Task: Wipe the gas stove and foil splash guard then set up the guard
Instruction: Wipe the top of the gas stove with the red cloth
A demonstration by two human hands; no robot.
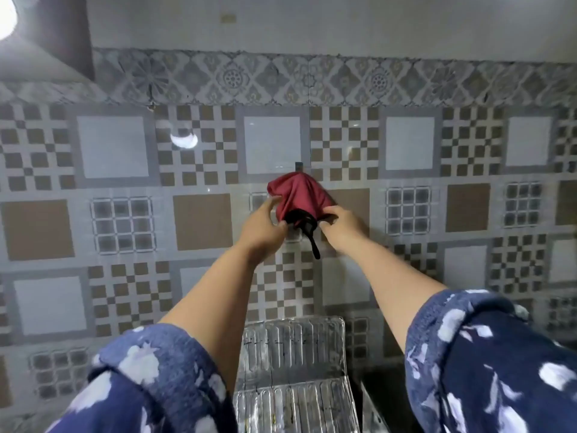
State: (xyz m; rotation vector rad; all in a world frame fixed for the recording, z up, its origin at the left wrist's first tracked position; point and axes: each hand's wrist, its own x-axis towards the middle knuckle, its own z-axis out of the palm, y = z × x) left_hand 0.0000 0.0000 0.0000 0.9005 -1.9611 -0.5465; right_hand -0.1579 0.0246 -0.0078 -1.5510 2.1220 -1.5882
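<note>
Cloth at the wall hook, guard standing below

Nearest, two blue sleeves with white print; between them one ribbed silver foil splash guard [293, 364] stands against the tiled wall [125, 214]. Farther up, the left hand [263, 225] and right hand [338, 225] each pinch one dark-red cloth [298, 195] with black cord, hanging on a small metal hook [298, 166]. The stove is unseen; wiping looks finished or unstarted, I cannot tell.

Two bare forearms. Left sleeve [150, 382] and right sleeve [487, 357]: fleecy navy fabric, white blotch print, cuffs rolled near elbows.
</note>
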